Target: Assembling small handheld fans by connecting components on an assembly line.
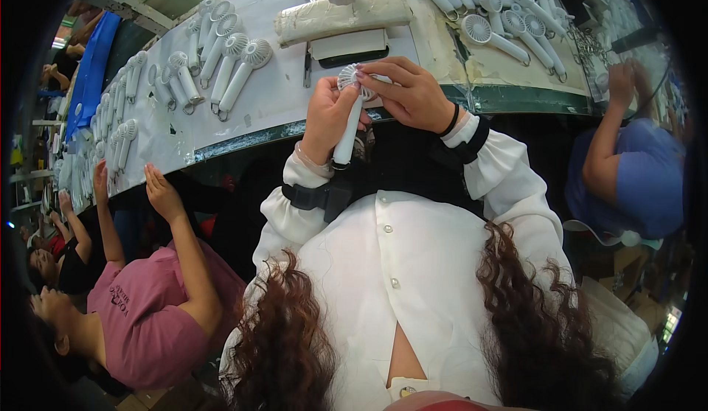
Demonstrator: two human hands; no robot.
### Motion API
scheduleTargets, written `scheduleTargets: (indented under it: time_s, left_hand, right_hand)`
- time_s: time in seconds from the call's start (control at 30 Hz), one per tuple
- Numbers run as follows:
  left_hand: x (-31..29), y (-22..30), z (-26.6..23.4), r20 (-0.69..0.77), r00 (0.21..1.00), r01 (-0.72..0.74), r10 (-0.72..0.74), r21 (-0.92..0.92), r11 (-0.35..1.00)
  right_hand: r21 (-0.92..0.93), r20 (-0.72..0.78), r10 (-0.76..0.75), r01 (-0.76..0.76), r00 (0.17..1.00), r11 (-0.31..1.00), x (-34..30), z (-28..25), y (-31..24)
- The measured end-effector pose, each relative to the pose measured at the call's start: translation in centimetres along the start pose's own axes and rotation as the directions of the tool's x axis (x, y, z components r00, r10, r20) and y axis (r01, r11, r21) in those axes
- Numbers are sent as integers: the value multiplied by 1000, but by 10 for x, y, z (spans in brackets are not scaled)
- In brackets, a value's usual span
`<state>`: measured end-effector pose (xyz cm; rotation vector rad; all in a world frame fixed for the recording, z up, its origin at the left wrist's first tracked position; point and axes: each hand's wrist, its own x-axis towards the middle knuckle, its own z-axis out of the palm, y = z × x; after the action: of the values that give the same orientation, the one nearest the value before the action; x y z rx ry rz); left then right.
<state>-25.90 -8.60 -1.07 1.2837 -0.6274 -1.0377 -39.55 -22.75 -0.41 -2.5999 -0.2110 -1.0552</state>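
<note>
A white handheld fan (346, 140) is in front of my chest, near the table's front edge, with its handle pointing down toward me. My left hand (324, 118) is closed round the upper handle and head, thumb near the round grille. With bent fingers, my right hand (414, 95) grips the fan's head from the other side. Part of the grille is hidden behind my fingers. A small loop shows at the handle's lower end. Just beyond my hands, a dark-edged pad with a pale top (349, 48) lies on the table.
Several white fans (242, 78) lie in rows at the left, and more (509, 35) are piled at the right. A worn, wrapped roll (344, 17) stands behind the pad. People in a pink shirt (147, 315) and a blue shirt (627, 175) sit on either side.
</note>
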Motion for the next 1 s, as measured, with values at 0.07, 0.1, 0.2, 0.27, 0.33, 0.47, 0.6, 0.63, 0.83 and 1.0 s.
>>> scheduleTargets:
  time_s: [0.07, 0.1, 0.2, 0.27, 0.33, 0.47, 0.6, 0.63, 0.83, 1.0]
  left_hand:
    - [0, 0, 0, 4, 1000, -4, 4, 0, 1000]
    - [-1, 1, 0, 8, 1000, 2, -2, -6, 1000]
    - [-1, 2, -1, 5, 1000, 9, -8, -19, 1000]
    - [0, 1, 0, 6, 1000, 13, -13, -28, 1000]
    - [1, 0, 0, 9, 1000, 20, -19, -21, 1000]
    - [1, 1, -1, 5, 1000, 27, -27, -18, 999]
    - [2, 1, -1, 10, 1000, 20, -20, -26, 999]
    - [1, 1, -1, 12, 1000, 16, -16, -42, 999]
    - [0, -1, -3, 18, 1000, 3, -2, -58, 998]
    - [0, -1, -5, 21, 1000, 25, -22, -109, 994]
  right_hand:
    - [13, -18, 6, -5, 1000, 1000, 0, 0, 1]
    - [26, -34, 12, -11, 999, 1000, 0, 0, 1]
    - [148, -38, 65, -59, 997, 987, 4, 0, -1]
    - [172, -60, 91, -80, 994, 982, 2, 2, 2]
    - [201, -79, 116, -98, 990, 975, 2, 3, 4]
    - [230, -82, 112, -90, 990, 969, 7, 1, 5]
    - [215, -101, 100, -76, 990, 974, 8, -2, 6]
    - [217, -100, 98, -74, 990, 973, 8, -3, 7]
    - [61, -26, -4, 6, 1000, 998, 11, -5, 5]
    - [22, -28, -28, 29, 999, 999, 13, -5, 7]
